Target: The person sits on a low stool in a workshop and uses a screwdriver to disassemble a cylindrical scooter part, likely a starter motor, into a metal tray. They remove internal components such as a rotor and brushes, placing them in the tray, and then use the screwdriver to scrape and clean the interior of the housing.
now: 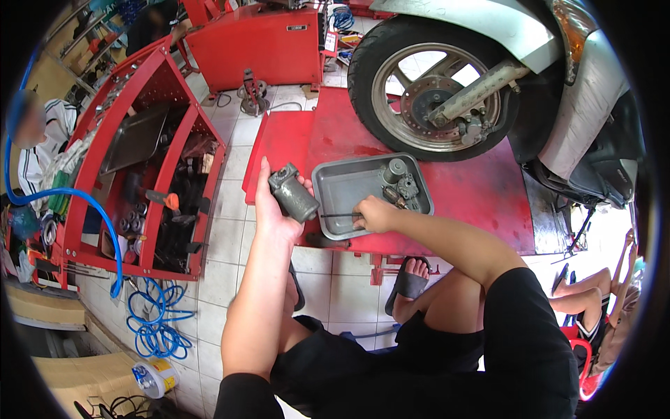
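Note:
My left hand [274, 222] is wrapped around a grey metal cylinder [293, 193] with a bracket-like end, held up beside the left edge of a grey metal tray [333, 167]. Over the tray's front part, my right hand [375, 214] is closed on a thin dark rod [337, 215], which points left toward the cylinder. A gap remains between the rod and the cylinder. At the tray's right side lies a metal mechanical assembly [401, 183] with a round cap, partly behind my right hand.
The tray rests on a red lift platform [474, 202]. A scooter's front wheel [363, 77] stands just behind it. At left is a red tool rack [70, 234], with a coiled blue hose [159, 328] on the tiles. People sit at far left and far right [614, 321].

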The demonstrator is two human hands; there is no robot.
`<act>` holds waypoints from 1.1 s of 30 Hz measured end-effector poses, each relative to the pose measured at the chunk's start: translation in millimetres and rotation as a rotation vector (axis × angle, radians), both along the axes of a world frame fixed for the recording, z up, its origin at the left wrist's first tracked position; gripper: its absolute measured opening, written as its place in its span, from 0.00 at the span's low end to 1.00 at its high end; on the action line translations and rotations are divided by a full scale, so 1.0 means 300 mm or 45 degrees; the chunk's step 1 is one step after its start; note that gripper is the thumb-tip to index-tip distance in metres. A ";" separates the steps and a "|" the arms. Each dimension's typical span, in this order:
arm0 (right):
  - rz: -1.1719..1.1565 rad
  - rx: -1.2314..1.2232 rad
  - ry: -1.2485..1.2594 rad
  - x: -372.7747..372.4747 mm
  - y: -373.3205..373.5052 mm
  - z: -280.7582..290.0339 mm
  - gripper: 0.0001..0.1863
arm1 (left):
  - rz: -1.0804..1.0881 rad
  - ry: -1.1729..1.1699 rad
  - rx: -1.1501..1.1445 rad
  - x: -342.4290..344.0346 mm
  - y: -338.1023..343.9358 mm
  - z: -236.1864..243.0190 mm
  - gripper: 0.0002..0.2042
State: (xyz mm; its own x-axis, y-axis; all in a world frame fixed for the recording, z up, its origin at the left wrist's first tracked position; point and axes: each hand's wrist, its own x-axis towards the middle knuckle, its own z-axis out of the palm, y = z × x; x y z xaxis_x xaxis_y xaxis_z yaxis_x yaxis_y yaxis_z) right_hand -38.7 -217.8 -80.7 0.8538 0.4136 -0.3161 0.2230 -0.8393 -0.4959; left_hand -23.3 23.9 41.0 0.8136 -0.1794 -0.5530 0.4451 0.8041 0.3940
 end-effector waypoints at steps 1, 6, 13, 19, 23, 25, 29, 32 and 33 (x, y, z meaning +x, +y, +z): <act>-0.005 -0.022 -0.003 -0.005 0.007 0.010 0.08 | -0.019 -0.041 0.011 -0.004 0.006 -0.002 0.25; -0.017 -0.145 -0.020 -0.022 0.030 -0.002 0.09 | -0.067 -0.103 -0.051 -0.006 0.022 -0.005 0.25; 0.062 -0.241 -0.026 -0.002 -0.004 -0.033 0.15 | -0.236 -0.210 -0.135 -0.004 -0.018 -0.008 0.25; 0.086 -0.151 -0.082 0.017 0.079 0.049 0.09 | -0.120 -0.288 -0.015 -0.030 0.003 0.028 0.24; 0.022 -0.154 -0.172 -0.004 -0.019 0.013 0.11 | -0.199 -0.279 -0.013 -0.047 -0.107 0.030 0.24; -0.075 -0.041 -0.127 0.014 -0.040 0.027 0.12 | -0.194 -0.217 -0.024 -0.055 -0.109 0.039 0.24; -0.280 0.100 -0.209 0.079 -0.063 0.100 0.13 | -0.305 -0.203 -0.117 -0.027 -0.103 0.012 0.25; -0.329 0.561 -0.438 0.055 -0.133 0.184 0.13 | -0.421 -0.207 -0.180 -0.027 -0.131 -0.012 0.27; -0.425 0.594 -0.390 0.031 -0.126 0.258 0.12 | -0.405 -0.213 -0.119 -0.036 -0.140 -0.004 0.28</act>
State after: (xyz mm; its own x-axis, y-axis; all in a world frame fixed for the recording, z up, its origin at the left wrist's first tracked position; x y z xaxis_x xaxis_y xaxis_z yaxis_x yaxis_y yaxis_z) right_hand -29.5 -255.5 -3.4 0.9832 0.1455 0.1105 0.1765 -0.5999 -0.7804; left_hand -34.2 -18.2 39.7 0.7868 -0.4812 -0.3866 0.6142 0.6719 0.4138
